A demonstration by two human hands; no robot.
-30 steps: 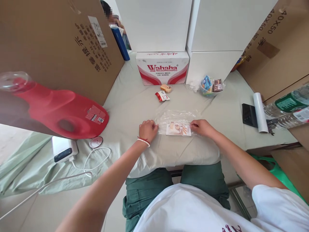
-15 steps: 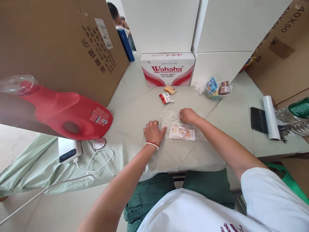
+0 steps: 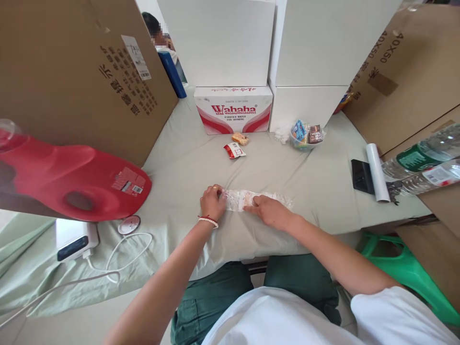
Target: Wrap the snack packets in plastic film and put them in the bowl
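A small white snack packet (image 3: 247, 199) with printed marks lies under crumpled clear plastic film (image 3: 233, 200) on the cloth-covered table. The film is folded into a narrow strip. At the strip's left end, my left hand (image 3: 212, 203) has its fingers curled on the film's edge. My right hand (image 3: 271, 211) is bent over the middle of the strip, fingers pressed together on the film and packet and hiding part of both. Beyond the hands lie a red and white packet (image 3: 235, 150) and an orange-tan wrapped snack (image 3: 240, 139).
A Wahaha box (image 3: 233, 111) stands behind, beside a plastic bowl of snacks (image 3: 305, 140). At left are a red jug (image 3: 79, 177) and a white power bank (image 3: 76, 238) with a cable. A white roll (image 3: 377, 172), black phone-like object (image 3: 362, 175) and water bottles (image 3: 417, 158) lie right.
The clear film, spread out beyond the packet before, is now folded down over it. My right hand has come nearer, onto the packet. The view has shifted to the right.
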